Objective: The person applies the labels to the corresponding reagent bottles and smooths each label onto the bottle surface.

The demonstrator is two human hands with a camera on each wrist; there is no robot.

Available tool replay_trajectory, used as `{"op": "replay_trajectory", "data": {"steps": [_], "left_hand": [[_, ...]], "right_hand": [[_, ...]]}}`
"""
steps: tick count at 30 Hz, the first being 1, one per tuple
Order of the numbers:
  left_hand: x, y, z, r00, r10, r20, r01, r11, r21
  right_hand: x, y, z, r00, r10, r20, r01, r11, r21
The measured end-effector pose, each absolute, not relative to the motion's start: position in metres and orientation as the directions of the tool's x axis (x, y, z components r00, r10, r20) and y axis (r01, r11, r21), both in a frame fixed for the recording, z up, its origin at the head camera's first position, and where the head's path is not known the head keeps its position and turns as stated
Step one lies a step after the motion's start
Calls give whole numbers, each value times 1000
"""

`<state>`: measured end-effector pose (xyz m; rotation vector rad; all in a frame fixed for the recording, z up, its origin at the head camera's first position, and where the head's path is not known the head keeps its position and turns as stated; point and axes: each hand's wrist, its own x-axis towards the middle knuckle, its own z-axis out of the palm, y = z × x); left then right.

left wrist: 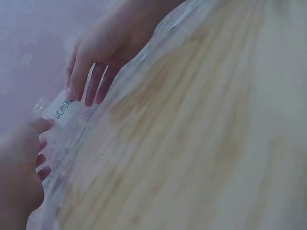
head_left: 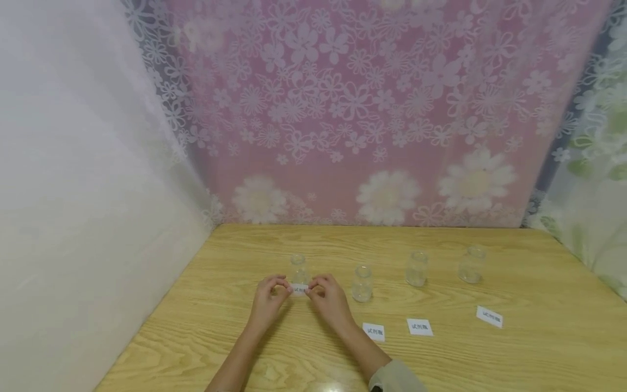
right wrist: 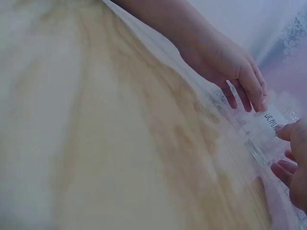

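A small white paper label (head_left: 300,289) with black printed characters is held up between both hands, in front of the leftmost clear glass bottle (head_left: 297,264). My left hand (head_left: 267,300) pinches its left end between thumb and forefinger. The right hand (head_left: 332,306) pinches the opposite end the same way. In the left wrist view the label (left wrist: 61,112) spans the gap between the two thumbs, its text facing me. The right wrist view also has the label (right wrist: 269,120) overlapping the glass behind it. The lower part of that bottle is hidden by label and fingers.
More clear glass bottles stand on the wooden table (head_left: 196,310): one (head_left: 362,284) just right of my right hand, another (head_left: 417,269) and a wider one (head_left: 472,265) farther right. Three more labels lie nearer me, at left (head_left: 374,331), middle (head_left: 419,327) and right (head_left: 489,316).
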<state>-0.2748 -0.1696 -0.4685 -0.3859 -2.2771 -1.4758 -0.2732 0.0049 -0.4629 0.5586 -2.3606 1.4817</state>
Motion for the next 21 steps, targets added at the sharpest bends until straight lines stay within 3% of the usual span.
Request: {"op": "replay_trajectory", "data": {"steps": [21], "left_hand": [[-294, -169, -472, -897, 83, 433, 420, 457, 784]], "right_hand": [[-301, 2, -468, -865, -198, 461, -501, 370, -782]]}}
